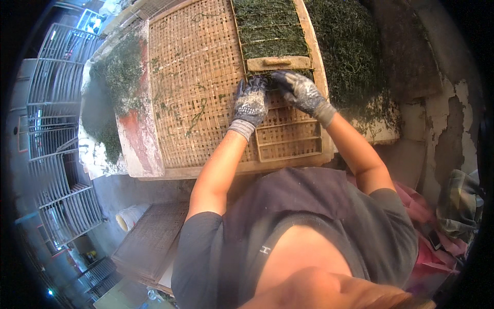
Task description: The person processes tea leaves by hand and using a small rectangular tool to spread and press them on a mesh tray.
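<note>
Both hands wear dirty grey and dark coated gloves over a woven bamboo tray [193, 89]. A narrow wooden frame with crossbars [289, 155] lies along its right side; dark green strands fill its far sections, and bamboo weave shows through the near ones. Across the frame lies a wooden block with a raised grip [278, 63]. Just below it, my left hand [251, 101] rests at the frame's left edge, fingers pointing away from me. My right hand [303, 92] reaches in from the right, its fingertips on green strands in the frame. Its fingertips are partly hidden.
A large heap of dark green strands [345, 50] lies right of the tray, another pile [115, 77] to its left. Metal racks [61, 131] stand at the far left. Dark mesh trays [150, 239] are stacked below left. Pink cloth [415, 202] lies at the right.
</note>
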Action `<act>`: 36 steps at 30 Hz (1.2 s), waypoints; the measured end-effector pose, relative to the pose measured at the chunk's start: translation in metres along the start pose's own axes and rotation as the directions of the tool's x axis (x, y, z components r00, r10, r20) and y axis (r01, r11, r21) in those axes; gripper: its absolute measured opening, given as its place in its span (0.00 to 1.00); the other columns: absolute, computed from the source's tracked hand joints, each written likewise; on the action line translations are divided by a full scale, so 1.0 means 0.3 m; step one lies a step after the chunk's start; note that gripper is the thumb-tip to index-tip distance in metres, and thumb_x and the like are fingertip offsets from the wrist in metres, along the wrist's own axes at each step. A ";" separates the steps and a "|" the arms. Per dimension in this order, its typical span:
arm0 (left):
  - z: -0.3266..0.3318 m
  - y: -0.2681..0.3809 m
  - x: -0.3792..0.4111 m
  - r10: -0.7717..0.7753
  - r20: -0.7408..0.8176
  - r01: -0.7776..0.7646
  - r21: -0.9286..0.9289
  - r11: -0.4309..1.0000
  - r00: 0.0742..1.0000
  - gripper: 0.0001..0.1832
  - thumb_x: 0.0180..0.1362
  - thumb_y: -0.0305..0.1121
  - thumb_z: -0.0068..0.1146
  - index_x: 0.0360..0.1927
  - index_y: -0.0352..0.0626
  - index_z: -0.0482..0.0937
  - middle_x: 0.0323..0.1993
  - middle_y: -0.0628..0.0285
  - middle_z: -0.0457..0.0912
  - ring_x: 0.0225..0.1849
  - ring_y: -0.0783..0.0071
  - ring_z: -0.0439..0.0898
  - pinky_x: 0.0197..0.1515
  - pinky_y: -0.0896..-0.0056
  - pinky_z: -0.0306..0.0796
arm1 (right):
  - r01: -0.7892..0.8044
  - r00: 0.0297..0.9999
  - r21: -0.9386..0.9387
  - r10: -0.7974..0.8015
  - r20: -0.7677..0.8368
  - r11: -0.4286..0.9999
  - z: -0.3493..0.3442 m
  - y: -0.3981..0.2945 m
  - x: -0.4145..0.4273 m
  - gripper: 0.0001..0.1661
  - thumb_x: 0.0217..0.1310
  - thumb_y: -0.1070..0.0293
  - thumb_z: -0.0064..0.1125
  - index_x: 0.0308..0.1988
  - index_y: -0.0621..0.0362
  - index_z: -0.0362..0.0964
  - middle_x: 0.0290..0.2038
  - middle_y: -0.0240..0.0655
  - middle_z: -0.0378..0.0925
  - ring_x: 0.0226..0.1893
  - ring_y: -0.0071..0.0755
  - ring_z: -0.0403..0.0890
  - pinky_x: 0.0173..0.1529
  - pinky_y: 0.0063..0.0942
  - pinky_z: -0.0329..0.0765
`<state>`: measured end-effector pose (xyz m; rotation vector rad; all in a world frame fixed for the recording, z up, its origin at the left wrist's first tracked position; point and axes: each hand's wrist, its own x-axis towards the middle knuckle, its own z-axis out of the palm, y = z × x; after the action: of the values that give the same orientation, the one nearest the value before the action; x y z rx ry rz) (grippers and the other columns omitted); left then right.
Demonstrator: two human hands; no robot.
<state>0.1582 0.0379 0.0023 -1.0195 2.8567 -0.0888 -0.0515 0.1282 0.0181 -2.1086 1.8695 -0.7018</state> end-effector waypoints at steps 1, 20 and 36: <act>-0.009 -0.003 0.005 0.017 -0.031 -0.020 -0.087 0.996 0.999 0.31 0.72 0.44 0.47 0.77 0.47 0.67 0.78 0.53 0.67 0.78 0.53 0.67 0.85 0.48 0.47 | -0.044 0.996 0.108 0.035 0.082 0.993 -0.007 0.021 -0.001 0.35 0.68 0.63 0.61 0.72 0.51 0.66 0.67 0.47 0.77 0.67 0.52 0.77 0.74 0.44 0.71; -0.096 -0.125 -0.097 -0.122 -0.093 0.060 -0.492 0.868 0.988 0.34 0.62 0.23 0.48 0.74 0.55 0.73 0.67 0.50 0.80 0.67 0.49 0.78 0.75 0.49 0.68 | -0.248 0.813 0.195 0.094 0.575 0.949 -0.261 0.096 0.016 0.22 0.63 0.68 0.65 0.57 0.57 0.83 0.49 0.42 0.89 0.46 0.38 0.89 0.55 0.36 0.84; -0.004 -0.208 -0.141 -0.238 -0.093 0.096 -0.730 0.676 0.967 0.37 0.58 0.12 0.44 0.73 0.47 0.73 0.63 0.48 0.82 0.65 0.54 0.82 0.70 0.53 0.75 | 0.084 0.961 0.233 -0.141 0.236 0.969 0.121 -0.002 0.259 0.21 0.77 0.65 0.55 0.64 0.56 0.75 0.53 0.44 0.85 0.50 0.42 0.86 0.57 0.42 0.82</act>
<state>0.2296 0.0166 0.0127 -1.4505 2.9770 1.0830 -0.0277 0.0474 0.0023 -2.0632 1.4763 -0.6023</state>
